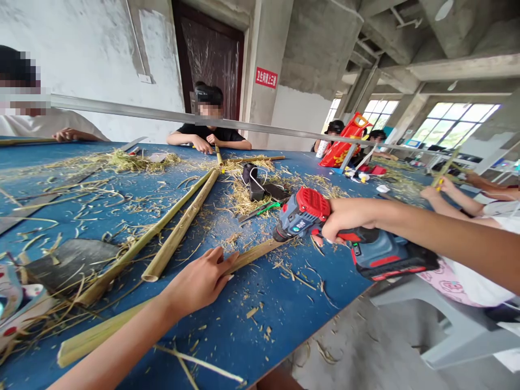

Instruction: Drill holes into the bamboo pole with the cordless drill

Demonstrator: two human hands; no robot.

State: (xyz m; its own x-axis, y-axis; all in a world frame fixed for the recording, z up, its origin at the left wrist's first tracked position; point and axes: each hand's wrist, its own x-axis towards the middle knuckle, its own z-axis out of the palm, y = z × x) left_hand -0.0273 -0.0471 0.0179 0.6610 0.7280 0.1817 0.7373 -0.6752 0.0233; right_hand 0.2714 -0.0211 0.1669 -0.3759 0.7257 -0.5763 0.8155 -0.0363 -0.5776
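Observation:
My right hand (343,219) is wrapped round the handle of a red and blue cordless drill (306,211), which lies tilted on its side with its battery toward me. The chuck (280,233) is over the far end of a bamboo pole (258,252); whether a bit touches the bamboo is hidden. My left hand (205,276) presses down on that pole, fingers round it, and the near part (101,333) comes out beneath my forearm. Two more bamboo poles (182,227) lie to the left, side by side.
Bamboo shavings (138,160) litter the blue table (276,314). Green-handled scissors (266,208) and a dark object with a white cord (254,184) lie beyond the drill. Co-workers sit across and to the right, one hand (201,143) at a pole. A grey plastic stool (442,309) stands at right.

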